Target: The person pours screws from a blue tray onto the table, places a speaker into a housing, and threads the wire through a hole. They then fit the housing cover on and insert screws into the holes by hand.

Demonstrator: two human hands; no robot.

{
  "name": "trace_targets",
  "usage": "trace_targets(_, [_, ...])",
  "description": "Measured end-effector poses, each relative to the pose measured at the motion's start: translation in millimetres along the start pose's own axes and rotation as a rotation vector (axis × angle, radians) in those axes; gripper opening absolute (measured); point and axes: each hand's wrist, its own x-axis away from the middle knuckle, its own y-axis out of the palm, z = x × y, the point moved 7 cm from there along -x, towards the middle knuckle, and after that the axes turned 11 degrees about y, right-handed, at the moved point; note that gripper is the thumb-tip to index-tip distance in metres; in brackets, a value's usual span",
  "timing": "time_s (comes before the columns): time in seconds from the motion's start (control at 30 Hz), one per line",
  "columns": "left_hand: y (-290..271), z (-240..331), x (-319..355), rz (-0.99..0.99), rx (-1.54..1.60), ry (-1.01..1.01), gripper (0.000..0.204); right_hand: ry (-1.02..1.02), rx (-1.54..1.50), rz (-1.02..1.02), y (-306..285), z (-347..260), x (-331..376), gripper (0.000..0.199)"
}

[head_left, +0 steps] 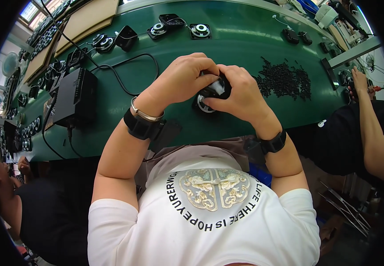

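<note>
Both hands meet over the green workbench (178,126) around a small glossy black plastic housing (217,88). My left hand (186,79) is closed on its upper left side, thumb and fingertips bent over the top. Around the right side curls my right hand (241,94), its thumb along the lower edge. Just below the housing shows a round speaker (204,105) with a silver ring, partly covered by the right thumb. I cannot tell whether speaker and housing are joined.
A pile of small black parts (284,80) lies to the right. Several speakers (200,31) and black housings (126,38), some wired, line the far side. A black box (75,97) with cables stands left. Co-workers sit on both sides, one arm (364,115) at right.
</note>
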Motion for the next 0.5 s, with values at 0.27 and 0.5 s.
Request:
trace_targets(0.27, [20, -34, 18, 0.187, 0.591, -0.134, 0.015, 0.002, 0.131, 0.17, 11, -2, 21, 0.073])
trace_targets(0.5, [21, -28, 14, 0.286, 0.958, -0.065, 0.015, -0.039, 0.347, 0.167, 19, -6, 26, 0.074])
